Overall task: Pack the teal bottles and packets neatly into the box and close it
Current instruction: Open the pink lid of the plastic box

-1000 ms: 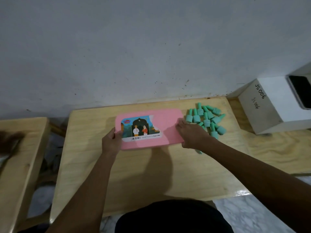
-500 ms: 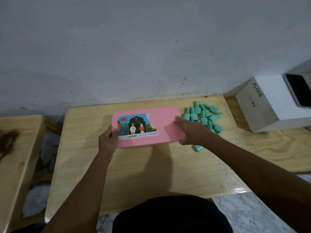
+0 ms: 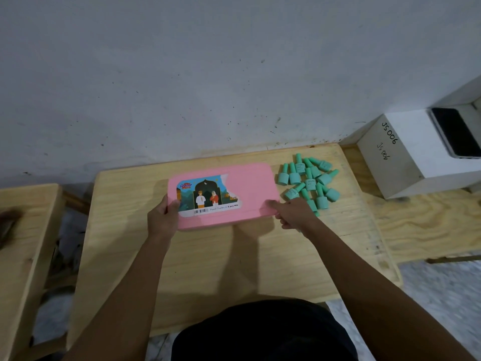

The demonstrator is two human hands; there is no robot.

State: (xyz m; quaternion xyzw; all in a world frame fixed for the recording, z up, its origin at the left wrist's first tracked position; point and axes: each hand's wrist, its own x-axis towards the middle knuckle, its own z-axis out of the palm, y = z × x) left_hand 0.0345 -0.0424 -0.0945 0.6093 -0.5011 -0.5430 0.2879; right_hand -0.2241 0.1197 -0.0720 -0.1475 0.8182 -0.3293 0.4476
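The person wears a plain black cloth garment [image 3: 263, 332], seen as a rounded dark mass just below the near edge of the light wooden tabletop [image 3: 208, 269]; whether it is a shirt or trousers cannot be told. Over the tabletop, the left forearm [image 3: 140, 277] and right forearm [image 3: 364, 272] are bare for all their visible length, as are the left grip [image 3: 162, 220] and the right grip [image 3: 294, 214].

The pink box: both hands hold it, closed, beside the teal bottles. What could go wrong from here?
1. The right hand is close against the teal bottles; opening the pink box may knock them, and those lying on their sides could roll.
2. The left hand grips only the box's left edge, so it may slide when the lid is pulled.
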